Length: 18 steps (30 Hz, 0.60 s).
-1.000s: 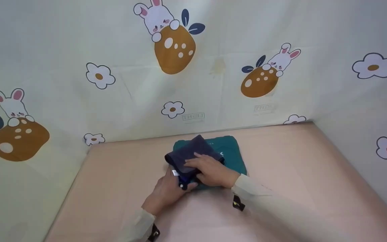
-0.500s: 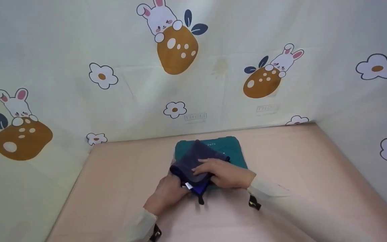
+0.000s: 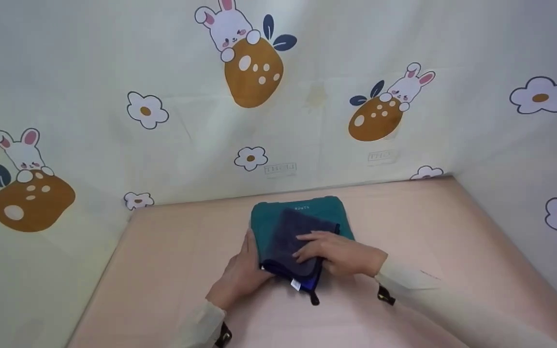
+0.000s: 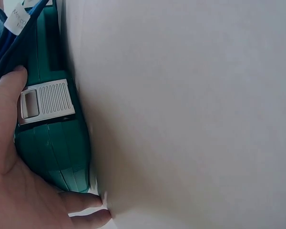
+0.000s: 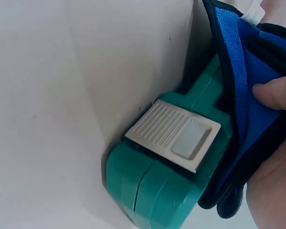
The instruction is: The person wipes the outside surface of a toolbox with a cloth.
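A green plastic case (image 3: 265, 217) with beige latches (image 4: 56, 100) lies on the table. Over its top is a folded cleaning cloth (image 3: 285, 244), grey outside and blue inside, with dark edging, a white tag (image 3: 296, 285) and a hanging loop (image 3: 314, 298). My right hand (image 3: 344, 252) grips the cloth at its right side; in the right wrist view the thumb presses the blue inner face (image 5: 245, 71). My left hand (image 3: 241, 275) holds the case's front left corner, the thumb at the front beside a latch and the fingers along the left side.
The table (image 3: 182, 241) has a light pinkish cover. A pale curtain-like wall (image 3: 196, 145) printed with rabbits and flowers rises behind it and along the sides.
The right hand has drawn the cloth right and toward me across the case, baring more of its top left. The left hand has stayed near the front left corner, now along the case's side.
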Each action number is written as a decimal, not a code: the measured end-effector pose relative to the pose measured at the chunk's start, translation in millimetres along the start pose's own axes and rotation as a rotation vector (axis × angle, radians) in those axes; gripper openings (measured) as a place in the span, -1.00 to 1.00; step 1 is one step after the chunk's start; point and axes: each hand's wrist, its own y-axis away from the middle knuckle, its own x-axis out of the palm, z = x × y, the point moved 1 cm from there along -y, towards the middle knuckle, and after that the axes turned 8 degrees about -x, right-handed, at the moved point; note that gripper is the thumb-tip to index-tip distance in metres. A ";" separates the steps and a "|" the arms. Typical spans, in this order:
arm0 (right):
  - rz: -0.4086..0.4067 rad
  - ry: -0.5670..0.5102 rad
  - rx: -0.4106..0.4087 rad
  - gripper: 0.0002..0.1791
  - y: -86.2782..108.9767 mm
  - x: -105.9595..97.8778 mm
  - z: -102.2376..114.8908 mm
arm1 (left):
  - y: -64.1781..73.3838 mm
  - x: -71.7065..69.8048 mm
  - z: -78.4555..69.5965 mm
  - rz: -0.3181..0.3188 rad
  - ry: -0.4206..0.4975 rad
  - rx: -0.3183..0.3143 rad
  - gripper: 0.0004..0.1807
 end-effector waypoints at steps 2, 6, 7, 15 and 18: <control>0.017 -0.005 0.009 -0.27 1.5 -2.3 0.2 | 0.0 0.3 0.2 0.003 0.005 -0.011 0.33; 0.046 0.005 0.026 -0.29 7.6 -7.8 -1.2 | 0.1 1.7 -0.9 0.011 0.017 -0.037 0.32; 0.050 0.010 0.026 -0.30 9.5 -9.4 -1.6 | 0.0 2.0 -1.3 0.008 0.017 -0.038 0.31; 0.041 0.042 0.029 -0.33 24.4 -20.2 -5.1 | -1.0 2.6 -2.0 0.009 0.022 -0.053 0.34; 0.032 0.016 0.057 -0.32 27.6 -22.7 -7.0 | -1.1 1.8 -3.3 0.029 0.036 -0.076 0.39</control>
